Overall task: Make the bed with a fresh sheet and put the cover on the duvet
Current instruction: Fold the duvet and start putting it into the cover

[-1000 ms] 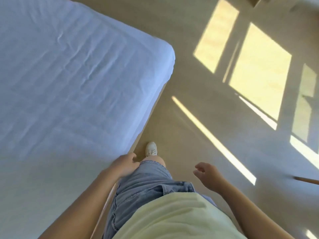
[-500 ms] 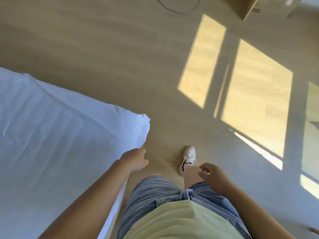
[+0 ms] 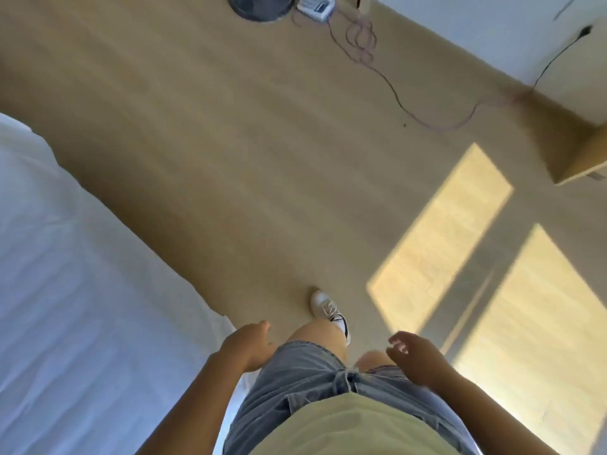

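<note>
The bed [image 3: 75, 290] fills the left side, covered by a smooth white sheet that wraps its near corner. My left hand [image 3: 248, 344] hangs beside that corner, next to my thigh, fingers relaxed and holding nothing. Over my other leg, my right hand [image 3: 415, 357] hangs free with loosely spread fingers, also empty. No duvet or duvet cover is in view.
Pale wooden floor [image 3: 262, 165] stretches ahead with sunlit patches at the right. A thin cable [image 3: 394, 90] trails across the floor from a white device [image 3: 313, 6] beside a dark round base [image 3: 261, 8]. A cardboard box [image 3: 578, 159] stands at the right by the wall.
I have walked past the bed's corner and the view has swung to the right; the bed has slid left. Both hands stay empty at my sides.
</note>
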Demonstrator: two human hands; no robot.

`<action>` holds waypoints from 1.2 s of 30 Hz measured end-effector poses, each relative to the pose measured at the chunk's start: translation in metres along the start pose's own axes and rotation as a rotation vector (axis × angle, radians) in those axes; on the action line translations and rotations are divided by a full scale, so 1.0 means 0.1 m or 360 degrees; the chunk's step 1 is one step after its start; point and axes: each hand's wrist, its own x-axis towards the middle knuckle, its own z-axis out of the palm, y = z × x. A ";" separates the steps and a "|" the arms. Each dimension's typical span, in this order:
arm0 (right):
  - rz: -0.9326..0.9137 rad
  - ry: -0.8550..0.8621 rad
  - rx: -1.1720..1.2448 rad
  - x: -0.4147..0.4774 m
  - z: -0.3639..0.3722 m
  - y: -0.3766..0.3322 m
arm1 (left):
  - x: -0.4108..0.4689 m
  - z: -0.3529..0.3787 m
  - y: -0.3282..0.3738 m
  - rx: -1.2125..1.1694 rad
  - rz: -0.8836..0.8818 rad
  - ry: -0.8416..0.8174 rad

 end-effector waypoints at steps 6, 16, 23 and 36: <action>-0.0168 -0.0024 -0.0193 1.13 -1.42 -1.07 | 0.57 -1.51 -0.05 -0.0306 -0.0161 0.0111; -0.0550 -0.0140 -0.0491 3.21 -3.42 -3.62 | 1.41 -3.28 -0.52 -0.1264 -0.0605 0.0271; -0.0700 -0.0442 -0.0955 4.17 -3.95 -5.67 | 1.80 -4.64 -1.15 -0.1803 -0.0723 0.0536; -0.0866 -0.0542 -0.1265 5.16 -3.48 -10.00 | 2.18 -7.27 -4.41 -0.1743 -0.0854 0.0633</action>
